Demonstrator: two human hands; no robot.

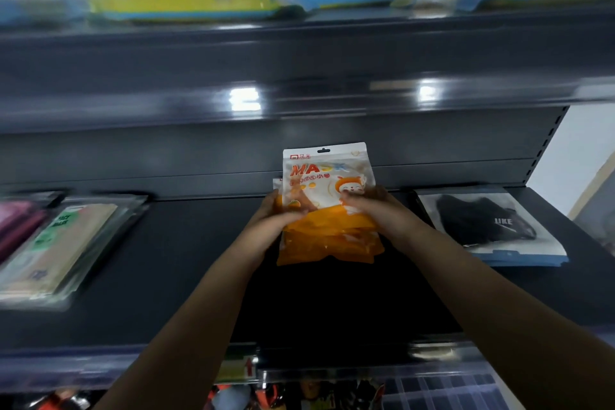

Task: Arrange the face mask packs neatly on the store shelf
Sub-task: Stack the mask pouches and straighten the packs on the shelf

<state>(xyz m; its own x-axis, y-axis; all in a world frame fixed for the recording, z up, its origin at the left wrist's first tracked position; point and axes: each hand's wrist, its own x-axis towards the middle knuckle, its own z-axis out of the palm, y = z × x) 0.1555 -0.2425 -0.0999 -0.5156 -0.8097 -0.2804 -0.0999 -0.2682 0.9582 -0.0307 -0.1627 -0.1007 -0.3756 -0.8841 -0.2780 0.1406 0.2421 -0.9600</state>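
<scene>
A stack of orange-and-white face mask packs [327,236], printed "MASK" with a cartoon animal, is held over the middle of the dark shelf [186,260]. My left hand [278,218] grips the stack's left edge with the thumb across its front. My right hand [372,206] grips the right edge, fingers curled over the front pack. The top pack stands higher than those behind it, near the shelf's back panel.
A pile of beige and green mask packs [56,246] and pink ones [15,223] lies at the shelf's left. A black mask pack [489,226] lies at the right. Blue and yellow packs [186,5] sit on the upper shelf. More goods hang below the front rail.
</scene>
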